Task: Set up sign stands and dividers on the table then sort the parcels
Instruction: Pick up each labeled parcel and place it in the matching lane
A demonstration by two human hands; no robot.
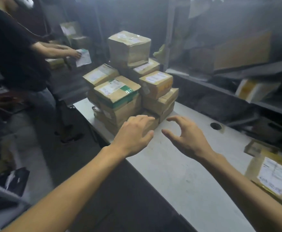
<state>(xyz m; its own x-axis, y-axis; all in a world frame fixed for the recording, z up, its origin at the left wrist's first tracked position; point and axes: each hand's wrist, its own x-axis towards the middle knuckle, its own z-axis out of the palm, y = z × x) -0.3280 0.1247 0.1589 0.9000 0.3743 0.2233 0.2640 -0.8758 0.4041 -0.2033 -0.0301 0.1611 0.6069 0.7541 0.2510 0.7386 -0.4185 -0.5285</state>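
Observation:
A pile of several brown cardboard parcels (130,91) with white labels stands at the far end of the grey table (187,173). The largest box (128,47) tops the pile. One parcel carries green tape (118,93). My left hand (135,136) reaches to the low front box of the pile, fingers over its near face; whether it grips is unclear. My right hand (185,134) hovers just right of it above the table, fingers spread and loosely curved, holding nothing. No sign stands or dividers are visible.
A flat labelled parcel (271,174) lies at the table's right edge, with a cable hole (215,126) behind it. Another person in a black shirt (11,47) stands at the left holding a white packet (83,57). Shelves with boxes fill the right and back.

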